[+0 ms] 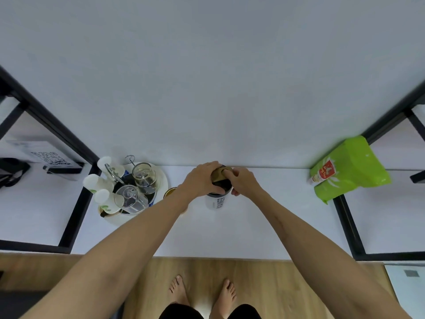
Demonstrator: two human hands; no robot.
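Note:
A white canister with dark lettering [217, 201] stands on the white counter [264, 217] near the wall. It has a dark neck and a round brown lid [222, 173]. My left hand [202, 178] curls round the lid and neck from the left. My right hand [241, 181] grips the canister's top from the right, with its thumb lying on the lid. The canister's upper body is hidden by both hands.
A round tray [161, 180] at the left holds two clear glasses [145, 178], white paper cups [96, 183] and a small metal stand. A brown-rimmed object [170, 192] peeks out beside my left forearm. A green bag [347, 169] stands at the right. Black frame posts flank the counter.

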